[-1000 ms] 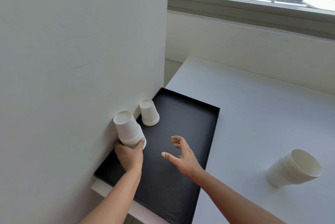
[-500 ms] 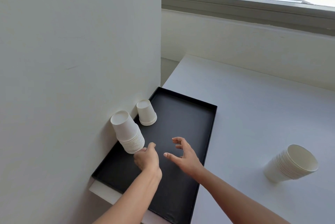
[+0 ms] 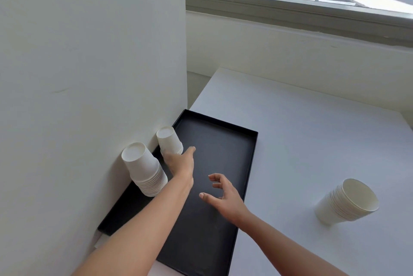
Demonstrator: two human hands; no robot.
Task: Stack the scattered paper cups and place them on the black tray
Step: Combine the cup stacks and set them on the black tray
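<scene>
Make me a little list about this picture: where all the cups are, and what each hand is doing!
tray: black tray on the white table, against the wall
tall stack: upside down on the tray, next to the wall
small stack: upside down on the tray, farther back
third stack: on the table, off the tray, open mouth showing
left hand: grips the small stack low down
right hand: open, over the tray, holding nothing
left to do: third stack not on the tray yet

Left hand [image 3: 179, 164] grips the small cup stack [image 3: 168, 139] on the black tray [image 3: 221, 148].
</scene>
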